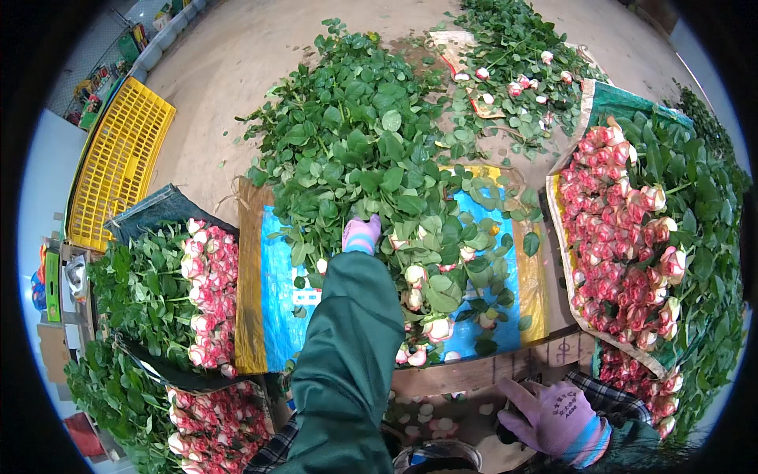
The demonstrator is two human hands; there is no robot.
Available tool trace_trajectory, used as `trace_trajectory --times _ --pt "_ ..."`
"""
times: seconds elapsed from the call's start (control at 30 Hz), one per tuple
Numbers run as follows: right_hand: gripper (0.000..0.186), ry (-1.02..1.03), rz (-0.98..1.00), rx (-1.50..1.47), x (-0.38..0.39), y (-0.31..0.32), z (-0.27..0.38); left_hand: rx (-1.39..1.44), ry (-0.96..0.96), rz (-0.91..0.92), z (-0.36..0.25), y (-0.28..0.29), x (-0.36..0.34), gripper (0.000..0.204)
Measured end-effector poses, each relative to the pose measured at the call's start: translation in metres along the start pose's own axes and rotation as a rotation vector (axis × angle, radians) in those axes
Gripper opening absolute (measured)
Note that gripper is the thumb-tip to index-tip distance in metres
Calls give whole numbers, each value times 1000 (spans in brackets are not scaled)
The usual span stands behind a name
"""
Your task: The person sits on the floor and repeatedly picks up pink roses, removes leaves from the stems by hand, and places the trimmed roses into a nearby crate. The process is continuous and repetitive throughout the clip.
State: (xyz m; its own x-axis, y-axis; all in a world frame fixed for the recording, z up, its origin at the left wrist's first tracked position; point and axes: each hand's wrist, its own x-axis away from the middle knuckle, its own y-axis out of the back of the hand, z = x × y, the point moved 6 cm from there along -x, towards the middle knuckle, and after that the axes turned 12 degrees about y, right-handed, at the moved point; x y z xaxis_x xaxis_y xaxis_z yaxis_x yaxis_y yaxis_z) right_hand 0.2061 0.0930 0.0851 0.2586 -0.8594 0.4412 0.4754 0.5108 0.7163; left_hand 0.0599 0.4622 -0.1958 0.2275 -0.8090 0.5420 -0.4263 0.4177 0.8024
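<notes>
My left hand [361,235], in a pink glove, reaches into a heap of leafy rose stems [347,142], its fingertips hidden among the leaves. White-and-pink rose heads [416,276] lie beside it on a blue and yellow woven sheet [489,316]. At lower right, my right hand [553,419], also gloved, is open near the wooden table edge [458,371], fingers apart and slightly bent.
Rose bundles in wraps stand left [207,292] and right [612,237], with more below. A yellow crate [118,158] leans at upper left. More stems [521,71] lie at the back on the pale floor [197,95].
</notes>
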Motion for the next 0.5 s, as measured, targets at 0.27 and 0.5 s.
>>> trace_trajectory --times 0.27,0.5 --pt "44 32 -77 105 21 -11 -4 1008 -358 809 -22 63 168 17" --pt "38 153 -296 96 37 -16 8 808 -219 1213 69 46 295 22"
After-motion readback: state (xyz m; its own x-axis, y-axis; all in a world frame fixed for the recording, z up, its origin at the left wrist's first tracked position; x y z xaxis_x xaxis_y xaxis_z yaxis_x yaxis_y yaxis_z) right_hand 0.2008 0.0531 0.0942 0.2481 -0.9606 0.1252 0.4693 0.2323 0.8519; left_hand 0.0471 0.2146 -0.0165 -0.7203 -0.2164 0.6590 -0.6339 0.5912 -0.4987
